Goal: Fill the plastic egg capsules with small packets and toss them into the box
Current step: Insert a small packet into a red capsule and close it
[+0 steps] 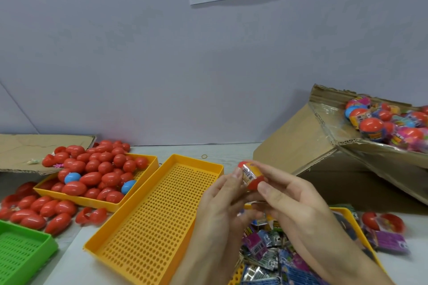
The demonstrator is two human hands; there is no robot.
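At the bottom right of the frame, nearest the camera, a yellow perforated tray holds a heap of small packets in purple, blue and silver wrappers. Above it, at the lower centre, both hands meet around 1 red egg capsule. The left hand has its fingertips curled against the capsule's left side, and the right hand pinches it from the right and below with thumb and fingers. A packet with a printed barcode shows wedged at the capsule's seam, so the step in hand looks like closing the 2 halves over the filling; whether they have snapped fully home cannot be told, since the fingers cover part of the join.

To the left of the hands lies a second yellow tray, then a green tray at the lower left corner. Farther back on the left a third yellow tray is piled with unfilled red capsules and 2 blue ones, with more red halves spilled on the tabletop around it.

At the upper right stands the tilted cardboard box, already holding many filled capsules.

The next move probably calls for a firm squeeze to seat the halves without trapping the packet's edge, then a toss up and to the right, high enough to pass the box's near flap.
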